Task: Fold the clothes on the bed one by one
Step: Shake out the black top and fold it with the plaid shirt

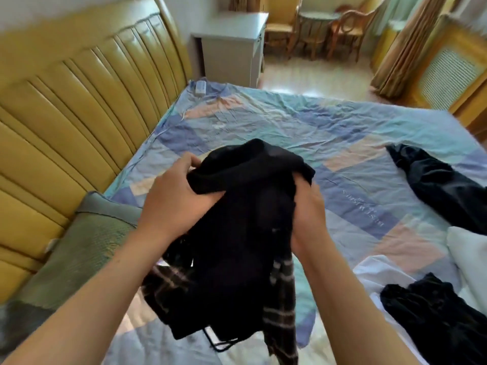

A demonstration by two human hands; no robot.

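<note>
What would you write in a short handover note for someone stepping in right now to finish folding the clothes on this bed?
Left hand grips the black garment at its upper edge; right hand grips the same edge on the other side. The garment is held up over the bed, bunched, not yet folded; plaid fabric hangs with it.
Waiting: a dark garment lies loose on the far right, another dark pile near right on white cloth.
Done: no folded item shows in view.
Left: spread and fold the held piece, then the others in turn.
</note>
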